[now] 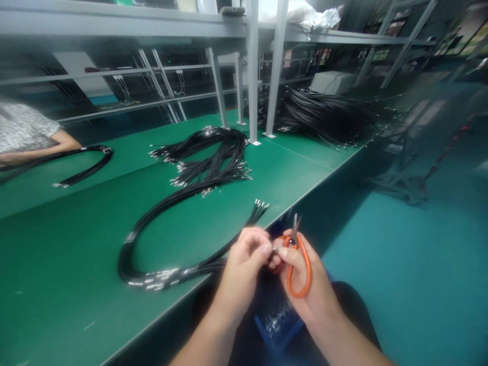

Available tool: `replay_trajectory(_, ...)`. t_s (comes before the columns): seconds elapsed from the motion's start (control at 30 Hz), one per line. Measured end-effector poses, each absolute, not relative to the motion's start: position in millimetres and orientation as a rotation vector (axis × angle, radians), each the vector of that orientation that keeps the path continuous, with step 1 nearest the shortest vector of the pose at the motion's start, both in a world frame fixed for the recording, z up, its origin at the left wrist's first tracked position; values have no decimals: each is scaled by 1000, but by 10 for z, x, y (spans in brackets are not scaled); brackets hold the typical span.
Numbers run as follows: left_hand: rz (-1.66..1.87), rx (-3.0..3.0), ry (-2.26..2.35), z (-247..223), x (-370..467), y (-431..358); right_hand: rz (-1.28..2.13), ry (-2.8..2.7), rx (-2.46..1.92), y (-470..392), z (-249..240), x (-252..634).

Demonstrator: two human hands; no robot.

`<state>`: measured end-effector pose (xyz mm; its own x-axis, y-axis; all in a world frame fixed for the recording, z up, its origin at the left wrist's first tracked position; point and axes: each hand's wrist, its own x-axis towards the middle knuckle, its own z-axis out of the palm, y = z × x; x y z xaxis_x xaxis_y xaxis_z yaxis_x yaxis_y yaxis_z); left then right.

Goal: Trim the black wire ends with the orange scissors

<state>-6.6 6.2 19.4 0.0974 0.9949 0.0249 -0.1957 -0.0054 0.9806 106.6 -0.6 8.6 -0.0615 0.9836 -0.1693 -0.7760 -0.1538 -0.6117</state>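
My right hand (305, 274) holds a pair of scissors (304, 284) with orange handles, blades pointing up and away from me. Its thumb and fingertips also meet a small pale piece close to my left fingertips. My left hand (244, 264) is closed in a pinch on what looks like a black cable end, mostly hidden by the fingers. From beside that hand a bundle of black cables (152, 213) curves left over the green table (76, 264), with pale tips and silvery bands along it.
More black cable bundles (217, 152) lie farther back, and a large heap (324, 114) sits beyond the shelf posts (252, 76). At left, another person's arm (64, 142) rests by a looped bundle. A blue bin (278, 330) with scraps is below my hands.
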Motion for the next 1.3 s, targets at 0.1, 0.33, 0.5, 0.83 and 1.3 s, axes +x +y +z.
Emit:
replay_trajectory(0.1, 1302, 1402, 1222, 208, -111, 39, 1631, -404, -643, 8, 81, 1065)
replay_trajectory(0.33, 1328, 2032, 1499, 266, -163, 6, 1645, -386, -601, 8, 104, 1040)
replay_trajectory(0.5, 1102, 1895, 1486, 260, -230, 2, 1619, -415, -621, 14, 158, 1026)
replay_trajectory(0.83, 1046, 1520, 1314, 135, -246, 19, 1432, -558, -742, 82, 246, 1046)
replay_trajectory(1.3, 1104, 1388, 1241, 186, -249, 2, 1076, -923, -1034, 0, 159, 1025)
